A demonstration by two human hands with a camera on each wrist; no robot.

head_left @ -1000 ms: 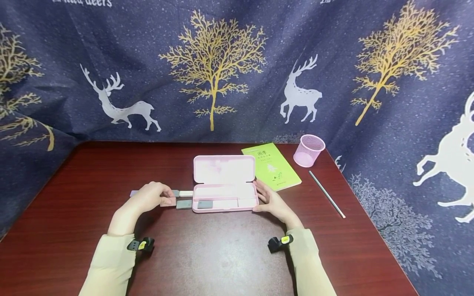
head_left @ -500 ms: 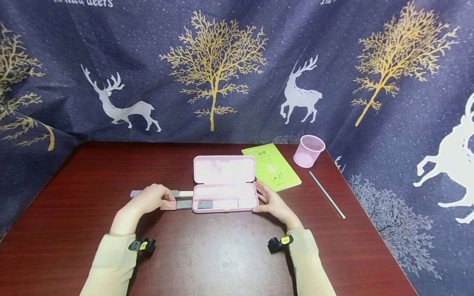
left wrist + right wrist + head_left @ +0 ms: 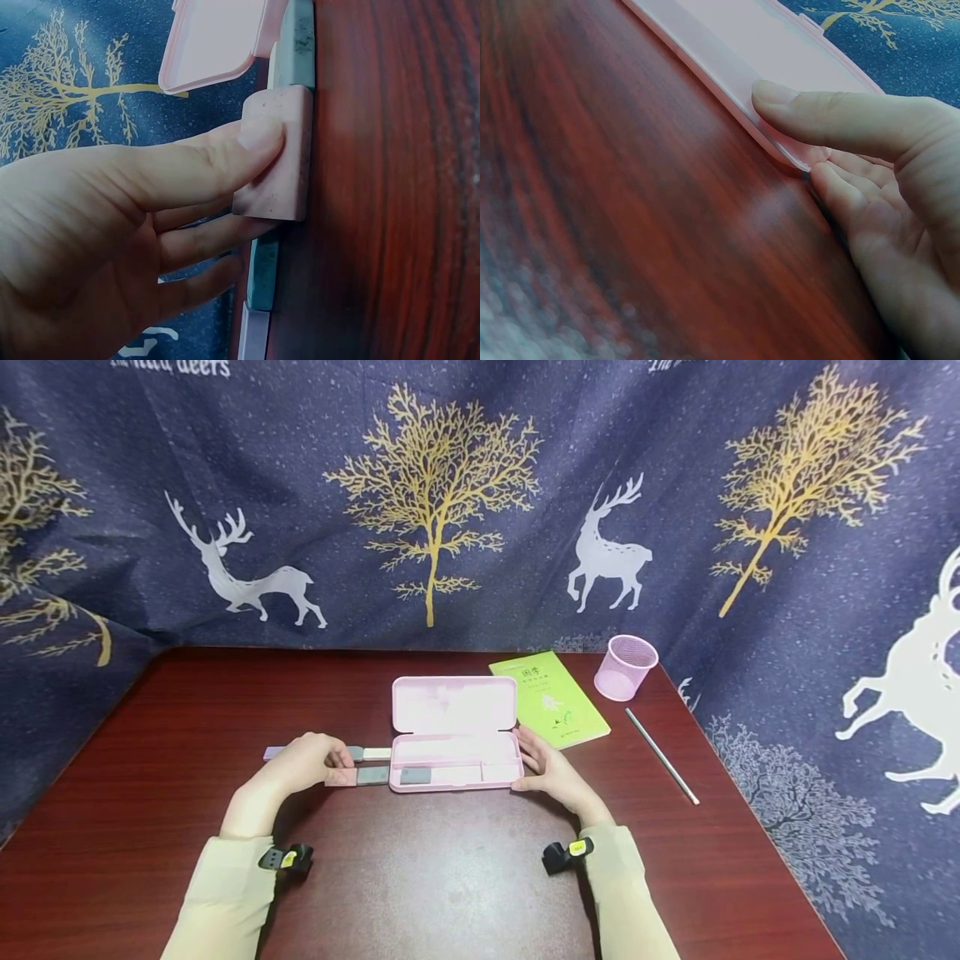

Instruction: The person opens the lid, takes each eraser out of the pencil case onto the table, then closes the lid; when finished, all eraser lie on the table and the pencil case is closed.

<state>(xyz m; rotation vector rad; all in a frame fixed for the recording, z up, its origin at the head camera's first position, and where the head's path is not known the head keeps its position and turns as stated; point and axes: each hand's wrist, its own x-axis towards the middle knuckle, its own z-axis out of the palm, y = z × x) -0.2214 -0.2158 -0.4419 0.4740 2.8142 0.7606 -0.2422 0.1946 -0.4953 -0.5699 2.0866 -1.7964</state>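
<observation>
My left hand [image 3: 303,762] pinches a pink eraser [image 3: 281,176] between thumb and fingers. The eraser's end meets a grey-green eraser [image 3: 372,775], which lies against the left end of an open pink pencil case [image 3: 454,787]. Behind this row is a second row, with a white block [image 3: 377,753], a grey-green block [image 3: 355,752] and a purple one [image 3: 273,752], partly hidden by the hand. Inside the case's front compartment sits a grey block [image 3: 416,775]. My right hand [image 3: 558,777] holds the case's right end; its thumb [image 3: 810,112] lies over the rim.
A green book [image 3: 558,702] lies right of the case's raised lid [image 3: 454,703]. Farther right are a pink mesh pen holder [image 3: 625,668] and a pencil [image 3: 662,756] near the table's right edge. A patterned cloth [image 3: 480,510] hangs behind the table.
The pink eraser has shifted slightly toward the near side and now lines up with the front grey-green eraser. My right hand has stayed at the case.
</observation>
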